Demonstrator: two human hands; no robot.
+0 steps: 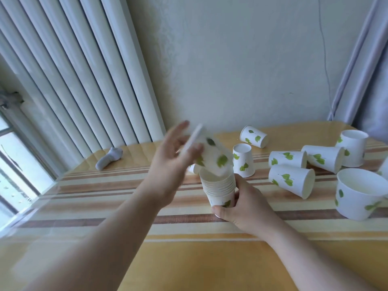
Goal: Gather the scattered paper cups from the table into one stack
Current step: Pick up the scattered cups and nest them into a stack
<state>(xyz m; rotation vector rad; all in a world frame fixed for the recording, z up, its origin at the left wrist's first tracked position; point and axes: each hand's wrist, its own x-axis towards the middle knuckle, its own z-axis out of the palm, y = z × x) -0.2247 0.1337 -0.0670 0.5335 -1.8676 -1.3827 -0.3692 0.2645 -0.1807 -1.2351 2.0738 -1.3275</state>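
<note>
A stack of white paper cups with green leaf prints (219, 189) stands upright at the table's middle, and my right hand (241, 203) grips its base. My left hand (172, 162) holds one blurred, tilted cup (212, 158) just above the stack's open top, its bottom end near the rim. Loose cups lie to the right: one upside down (243, 160), one on its side at the back (254, 136), three on their sides (291, 180) (287, 159) (324, 157), and upright ones (353, 147) (361, 193).
The table (189, 259) has a striped yellow and brown cloth under clear film. A grey sock-like object (108, 158) lies at the back left. White radiator pipes (88, 80) stand behind on the left, a window (14, 164) at far left, a curtain (365, 70) at right.
</note>
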